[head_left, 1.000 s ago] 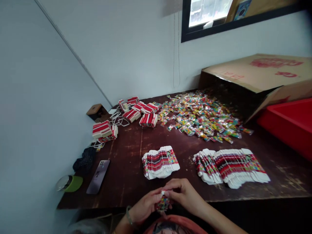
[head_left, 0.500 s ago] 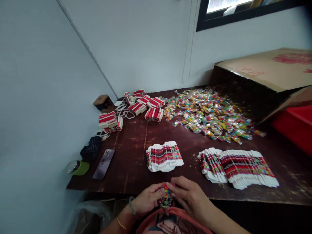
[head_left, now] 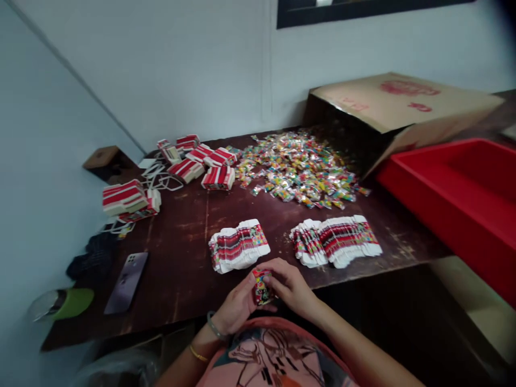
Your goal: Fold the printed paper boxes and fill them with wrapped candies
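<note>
Between both hands, just in front of my body, is a small printed candy box (head_left: 263,287), red with colourful pictures. My left hand (head_left: 237,307) grips its left side, and my right hand (head_left: 289,285) has its fingers over the top and right side. Past them on the table lies a fanned stack of flat box blanks (head_left: 238,246). A longer row of the same blanks (head_left: 336,241) lies to the right. Farther back spreads a heap of small wrapped candies (head_left: 300,169) in clear, colourful packets.
Bundles of red-and-white card (head_left: 217,177) lie at the back left by a brown box (head_left: 108,161). A phone (head_left: 127,282) and a green-banded container (head_left: 60,305) sit at the left edge. A red tray (head_left: 451,199) and a cardboard carton (head_left: 399,105) stand at the right.
My view has swung to the right, bringing more of the red tray into sight. The box in my hands has been raised clear of my lap and shows its printed face.
</note>
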`<state>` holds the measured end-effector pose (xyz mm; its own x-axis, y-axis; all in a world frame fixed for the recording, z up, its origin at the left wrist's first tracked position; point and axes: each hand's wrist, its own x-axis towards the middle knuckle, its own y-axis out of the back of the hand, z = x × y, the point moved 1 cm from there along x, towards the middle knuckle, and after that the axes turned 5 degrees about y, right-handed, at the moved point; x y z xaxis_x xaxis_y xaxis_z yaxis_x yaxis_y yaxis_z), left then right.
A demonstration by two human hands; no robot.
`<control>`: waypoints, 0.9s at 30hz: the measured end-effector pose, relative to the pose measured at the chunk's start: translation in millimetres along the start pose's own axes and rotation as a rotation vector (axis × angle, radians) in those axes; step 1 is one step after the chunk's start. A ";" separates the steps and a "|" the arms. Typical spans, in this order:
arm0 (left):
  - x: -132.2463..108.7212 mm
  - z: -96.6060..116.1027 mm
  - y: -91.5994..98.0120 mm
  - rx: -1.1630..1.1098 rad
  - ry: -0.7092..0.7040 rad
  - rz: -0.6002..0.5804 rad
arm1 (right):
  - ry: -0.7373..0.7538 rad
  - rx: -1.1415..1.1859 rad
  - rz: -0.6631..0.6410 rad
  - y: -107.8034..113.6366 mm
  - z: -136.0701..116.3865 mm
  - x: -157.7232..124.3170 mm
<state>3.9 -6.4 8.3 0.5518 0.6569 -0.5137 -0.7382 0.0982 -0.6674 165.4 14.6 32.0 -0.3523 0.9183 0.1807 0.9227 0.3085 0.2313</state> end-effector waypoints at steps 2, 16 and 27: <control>4.1 -1.4 0.3 0.107 0.053 -0.052 | -0.059 -0.003 0.039 25.1 -3.8 -9.7; 19.5 4.0 26.0 0.517 -0.086 0.250 | -0.085 -0.395 -0.134 62.2 47.4 -22.5; -18.2 1.1 59.5 0.387 -0.126 0.384 | 0.072 -0.694 0.059 -23.2 110.2 52.4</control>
<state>-50.6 -11.7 -21.5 0.1825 0.7815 -0.5966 -0.9787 0.0862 -0.1864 142.8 83.0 -69.3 -0.3366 0.9024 0.2689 0.6355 0.0071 0.7721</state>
